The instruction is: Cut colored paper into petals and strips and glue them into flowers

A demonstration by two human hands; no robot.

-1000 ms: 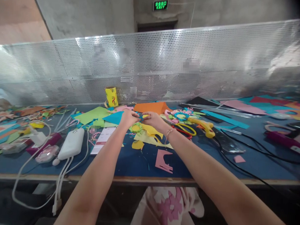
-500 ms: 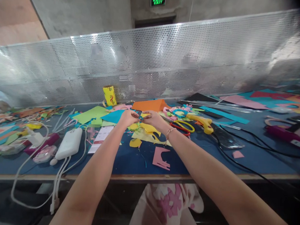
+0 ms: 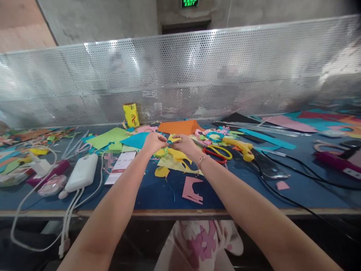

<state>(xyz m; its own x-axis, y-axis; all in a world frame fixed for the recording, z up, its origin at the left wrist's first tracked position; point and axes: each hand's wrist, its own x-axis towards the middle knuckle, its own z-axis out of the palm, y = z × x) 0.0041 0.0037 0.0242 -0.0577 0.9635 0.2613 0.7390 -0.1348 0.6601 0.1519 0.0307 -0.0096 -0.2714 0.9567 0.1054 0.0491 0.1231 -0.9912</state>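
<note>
1. My left hand (image 3: 155, 143) and right hand (image 3: 186, 146) meet above the middle of the table (image 3: 157, 202), the fingertips of each pinched in on a small blue piece (image 3: 169, 142).
2. That piece sits between my two hands; it is too small for me to make out its shape.
3. Just under my fingers lies yellow paper (image 3: 180, 155), with a yellow scrap (image 3: 162, 172) nearer me and a pink cut-out (image 3: 192, 188) to its right.
4. A blue sheet (image 3: 134, 140) reaches behind my left hand, next to a green sheet (image 3: 107, 138); orange paper (image 3: 179, 126) lies beyond both hands.
5. Beside my right hand are scissors (image 3: 212, 150) with red and yellow handles, then a yellow glue gun (image 3: 242, 148) — a black cord runs nearby.
6. By my left forearm lies a lit phone (image 3: 120, 167) — and further left, a white power bank (image 3: 82, 172) with cables plugged in.
</note>
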